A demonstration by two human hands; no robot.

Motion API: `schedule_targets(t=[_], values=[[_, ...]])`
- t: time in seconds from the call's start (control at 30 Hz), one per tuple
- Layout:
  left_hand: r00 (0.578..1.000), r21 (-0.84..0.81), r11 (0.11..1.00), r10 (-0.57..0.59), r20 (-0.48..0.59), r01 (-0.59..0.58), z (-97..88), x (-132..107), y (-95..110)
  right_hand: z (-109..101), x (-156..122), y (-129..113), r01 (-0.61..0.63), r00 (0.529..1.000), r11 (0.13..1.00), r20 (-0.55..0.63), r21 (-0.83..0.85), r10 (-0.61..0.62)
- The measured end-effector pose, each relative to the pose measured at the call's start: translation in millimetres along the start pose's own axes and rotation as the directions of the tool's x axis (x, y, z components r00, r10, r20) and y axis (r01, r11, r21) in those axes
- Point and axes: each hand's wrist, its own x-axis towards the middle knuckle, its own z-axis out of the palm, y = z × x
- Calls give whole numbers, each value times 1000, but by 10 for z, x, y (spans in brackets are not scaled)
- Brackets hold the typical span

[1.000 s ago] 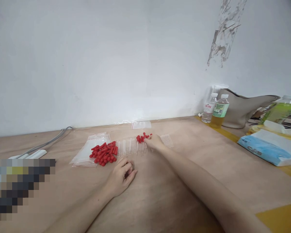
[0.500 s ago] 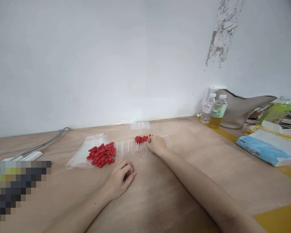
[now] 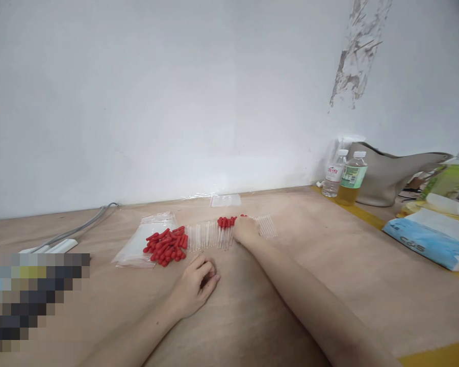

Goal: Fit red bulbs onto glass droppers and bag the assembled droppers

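Observation:
My right hand (image 3: 247, 230) is closed over a row of thin clear tubes (image 3: 203, 237), its fingertips mostly hidden behind its back. Red rubber bulbs (image 3: 226, 222) cap several tubes just left of it, like droppers. More red shows at its far side; what the fingers pinch I cannot make out. Bare tubes stick out to the right of the hand. My left hand (image 3: 199, 283) rests on the table nearer to me, fingers loosely curled, thumb apart, nothing in it. Beyond it lies a heap of loose red bulbs (image 3: 166, 247), partly over clear zip bags (image 3: 137, 244).
A small clear bag (image 3: 225, 200) lies by the wall. At right stand two bottles (image 3: 352, 178), a grey-brown bag (image 3: 378, 178) and a blue tissue pack (image 3: 421, 242). A grey cable (image 3: 84, 224) and a white power strip (image 3: 63, 247) are at left, beside a blurred-out patch.
The view has shifted slightly, so everything sits a little further right. My right hand stays at the row, its fingertips now more hidden. My left hand rests as before.

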Motion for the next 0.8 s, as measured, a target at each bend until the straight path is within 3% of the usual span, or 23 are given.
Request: schedule_targets(t=[0.13, 0.23, 0.33, 0.4, 0.5, 0.6, 0.7, 0.8], values=[[1000, 1, 1000, 0, -2, 0, 20, -9, 2, -67, 46, 21, -31, 999, 997, 33, 69, 29], [1000, 38, 999, -6, -16, 7, 41, -20, -5, -139, -3, 133, 3, 996, 989, 87, 149, -16], [992, 215, 975, -40, -121, 66, -3, -3, -73, -169, -181, 321, 96, 987, 966, 99, 242, -123], [974, 385, 908, -88, -208, 164, -88, 38, -169, -139, -334, 475, 146, 978, 941, 98, 304, -183], [935, 557, 760, -200, -291, 336, -251, 144, -353, -32, -523, 700, 225, 971, 869, -28, 440, -237], [892, 614, 647, -333, -306, 453, -359, 280, -499, 97, -626, 851, 300, 954, 812, -179, 500, -243], [852, 640, 574, -438, -287, 511, -382, 412, -570, 197, -664, 911, 323, 942, 774, -262, 544, -209], [840, 688, 521, -478, -255, 506, -361, 515, -601, 254, -673, 926, 326, 938, 752, -294, 573, -182]])
